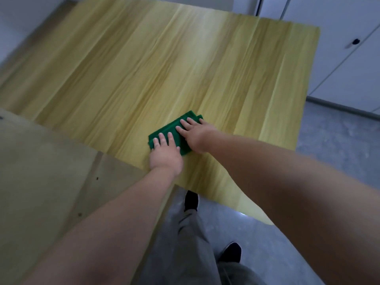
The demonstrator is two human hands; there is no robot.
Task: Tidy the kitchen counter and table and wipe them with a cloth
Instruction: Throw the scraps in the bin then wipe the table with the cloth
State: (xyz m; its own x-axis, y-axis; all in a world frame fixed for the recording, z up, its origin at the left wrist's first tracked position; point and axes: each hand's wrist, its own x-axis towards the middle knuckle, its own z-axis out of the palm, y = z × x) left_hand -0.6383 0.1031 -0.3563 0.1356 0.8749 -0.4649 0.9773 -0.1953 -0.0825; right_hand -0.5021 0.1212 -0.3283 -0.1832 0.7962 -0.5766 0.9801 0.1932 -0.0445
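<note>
Both hands are flat on a folded green cloth [184,147] that lies on the yellow-green woodgrain tabletop [144,68], near the person's edge and right of centre. Left hand [165,154]: palm down, fingers straight and slightly spread, fingertips on the cloth's near-left part, heel of the hand on bare tabletop; it grips nothing. Right hand [195,134]: also palm down, fingers straight and spread, lying across the cloth's right half and pressing it; no curl, no pinch. The two hands sit just beside each other, the right a bit further out. The cloth's far corner pokes out past the right fingertips, showing stacked layers. Both forearms are bare, reaching in from the bottom of the view. A lower beige surface [41,161] adjoins the tabletop on the left, with a few dark specks. Grey floor [329,145] shows on the right and below. White cabinets [339,58] stand at the upper right, one with a dark round pull. Grey trousers [191,233] and black shoes [191,200] are visible under the tabletop's edge.
</note>
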